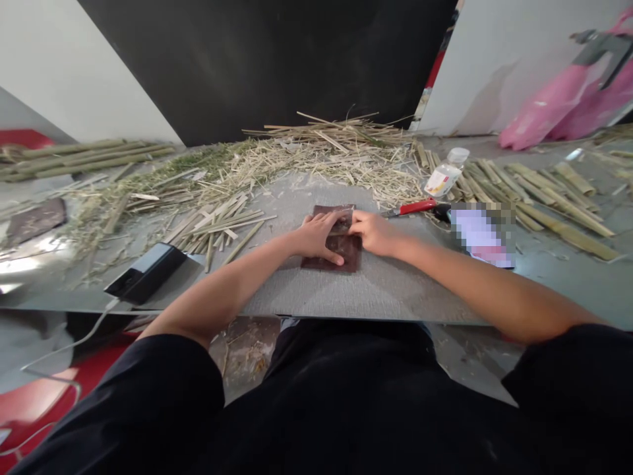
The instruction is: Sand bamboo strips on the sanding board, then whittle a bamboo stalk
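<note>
A dark brown flat piece (pixel 350 257), which looks like leather or thin board, lies on the grey table in front of me. My left hand (pixel 320 236) rests across it, fingers stretched forward and the thumb spread toward me. At the piece's right edge, my right hand (pixel 373 232) has its fingers curled in a pinch close to the left fingertips. A narrow pale-brown strip seems to show between the two hands, but its kind is unclear. What the right fingertips hold is hidden. Just beyond the right hand lies a red-handled knife (pixel 417 206).
Loose bamboo shavings (pixel 316 161) heap along the back, with thin strips (pixel 220 224) at left. Split bamboo pieces (pixel 558 191), a plastic bottle (pixel 448 173) and a lit phone (pixel 479 234) are at right. A black device (pixel 146 272) with a white cable sits near the front edge.
</note>
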Motion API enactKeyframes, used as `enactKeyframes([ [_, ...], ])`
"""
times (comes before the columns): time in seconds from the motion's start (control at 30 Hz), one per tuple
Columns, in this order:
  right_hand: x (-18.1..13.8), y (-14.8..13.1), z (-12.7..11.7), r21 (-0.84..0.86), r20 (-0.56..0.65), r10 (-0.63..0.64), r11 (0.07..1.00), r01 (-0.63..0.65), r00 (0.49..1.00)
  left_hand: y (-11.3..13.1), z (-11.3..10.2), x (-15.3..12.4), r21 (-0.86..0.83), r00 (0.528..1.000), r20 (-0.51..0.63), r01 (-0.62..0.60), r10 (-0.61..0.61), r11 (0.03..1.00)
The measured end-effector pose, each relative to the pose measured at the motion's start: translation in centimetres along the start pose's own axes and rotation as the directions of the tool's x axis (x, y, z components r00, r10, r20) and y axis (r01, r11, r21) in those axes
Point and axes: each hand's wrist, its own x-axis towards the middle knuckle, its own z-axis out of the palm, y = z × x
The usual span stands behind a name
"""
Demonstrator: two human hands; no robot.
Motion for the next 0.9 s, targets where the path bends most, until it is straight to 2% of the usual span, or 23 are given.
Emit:
enactKeyframes([
  [0.17,-0.36,-1.03,-0.01,-0.059,0.057,-0.026,0.998,0.029,0.998,0.35,-0.27,-0.09,-0.012,1.0,0.011,-0.004,0.004,1.0],
  [0.27,-0.51,-0.86,-0.1,-0.113,0.036,-0.007,0.993,0.011,0.999,0.35,-0.35,-0.1,-0.009,1.0,0.015,0.013,-0.013,1.0],
  [0.37,-0.62,-0.53,-0.24,-0.162,0.092,-0.041,0.985,0.056,0.995,0.24,-0.39,-0.09,0.003,0.999,0.041,0.019,-0.019,1.0],
  [0.53,-0.64,-0.43,-0.45,-0.162,0.092,-0.011,0.986,0.026,0.996,0.31,-0.6,-0.15,-0.005,0.997,0.062,0.052,-0.052,0.999],
  [0.63,-0.8,-0.5,-0.42,-0.159,0.127,-0.063,0.984,0.083,0.99,0.46,-0.68,-0.23,0.0,0.997,0.057,0.058,-0.058,0.998],
  [0.8,-1.03,-0.33,-0.41,-0.136,0.049,-0.021,0.99,0.028,0.999,0.56,-0.69,-0.25,-0.002,0.997,0.049,0.053,-0.053,0.999],
  [0.9,-0.94,-0.45,-0.31,-0.112,0.1,-0.046,0.992,0.057,0.994,0.6,-0.74,-0.2,-0.003,0.999,0.038,0.036,-0.036,0.999],
])
